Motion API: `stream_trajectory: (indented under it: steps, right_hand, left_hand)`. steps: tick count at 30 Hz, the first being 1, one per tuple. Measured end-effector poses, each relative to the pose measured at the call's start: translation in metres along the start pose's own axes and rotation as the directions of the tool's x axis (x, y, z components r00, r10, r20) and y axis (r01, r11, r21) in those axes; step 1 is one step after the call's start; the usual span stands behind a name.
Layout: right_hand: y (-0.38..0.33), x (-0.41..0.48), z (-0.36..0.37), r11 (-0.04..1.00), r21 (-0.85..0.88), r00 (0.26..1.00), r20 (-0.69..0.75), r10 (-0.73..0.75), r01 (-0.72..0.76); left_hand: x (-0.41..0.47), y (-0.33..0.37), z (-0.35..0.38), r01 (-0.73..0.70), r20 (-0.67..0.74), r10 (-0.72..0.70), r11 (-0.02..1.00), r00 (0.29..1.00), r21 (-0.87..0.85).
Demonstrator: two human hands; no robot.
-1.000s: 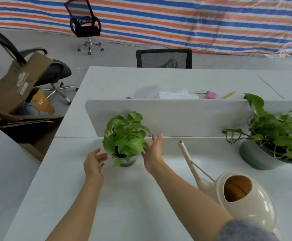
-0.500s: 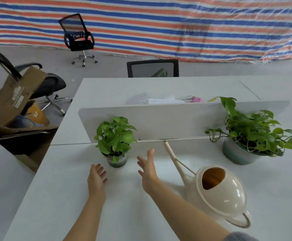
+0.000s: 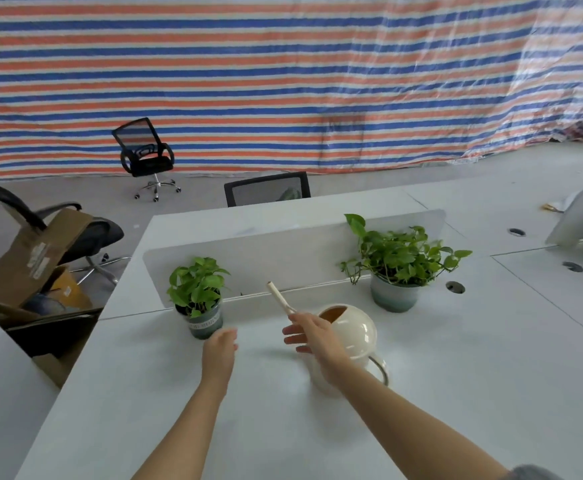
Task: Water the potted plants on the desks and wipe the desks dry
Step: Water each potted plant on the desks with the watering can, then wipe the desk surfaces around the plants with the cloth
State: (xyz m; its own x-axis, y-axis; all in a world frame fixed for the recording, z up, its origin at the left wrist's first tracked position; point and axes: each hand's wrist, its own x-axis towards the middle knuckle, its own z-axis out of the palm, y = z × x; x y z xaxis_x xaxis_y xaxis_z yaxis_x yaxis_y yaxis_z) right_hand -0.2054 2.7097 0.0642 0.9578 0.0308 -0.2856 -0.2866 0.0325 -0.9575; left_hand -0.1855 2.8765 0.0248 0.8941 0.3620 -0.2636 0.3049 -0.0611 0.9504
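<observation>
A tarpaulin (image 3: 283, 81) striped in blue, orange and white fills the upper half of the frame. Below it a white surface (image 3: 456, 393) spreads across the lower half. A pale divider panel (image 3: 283, 251) stands upright along the surface's far edge. At the left edge a sheet of cardboard (image 3: 30, 258) leans against a black office chair (image 3: 89, 233). The larger potted plant (image 3: 399, 261) stands right of centre, close against the panel. The cream watering can (image 3: 356, 332) sits upright at centre, in front of that plant, with its thin spout angled up toward the upper left. The small potted plant (image 3: 198, 289) stands left of centre, also near the panel. The left grip (image 3: 219, 349) hovers just beside the lower right of the small pot, fingers loosely extended and holding nothing. The right grip (image 3: 309, 332) is spread wide in front of the can's spout base; whether it touches the can cannot be told.
</observation>
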Motion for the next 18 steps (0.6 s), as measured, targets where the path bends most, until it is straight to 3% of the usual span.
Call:
stream_trajectory:
  steps: [4, 8, 14, 18]
  right_hand:
    - [-0.014, -0.029, -0.053, 0.997, -0.046, 0.993, -0.092, -0.071, 0.067]
    - [-0.008, -0.051, -0.121, 0.994, -0.106, 0.975, -0.218, -0.044, 0.021]
    - [0.016, -0.094, -0.23, 0.981, -0.172, 0.927, -0.375, 0.018, -0.088]
    - [0.035, -0.155, -0.329, 0.984, -0.137, 0.878, -0.477, 0.039, -0.118]
  left_hand:
    - [-0.028, 0.025, 0.045, -0.164, 0.137, 0.145, 0.977, 0.98, 0.136]
    - [-0.069, 0.038, 0.093, -0.3, 0.268, 0.242, 0.932, 0.932, 0.202]
    - [-0.127, 0.03, 0.145, -0.398, 0.406, 0.251, 0.856, 0.879, 0.331]
    - [-0.189, 0.024, 0.217, -0.492, 0.504, 0.243, 0.745, 0.829, 0.45]
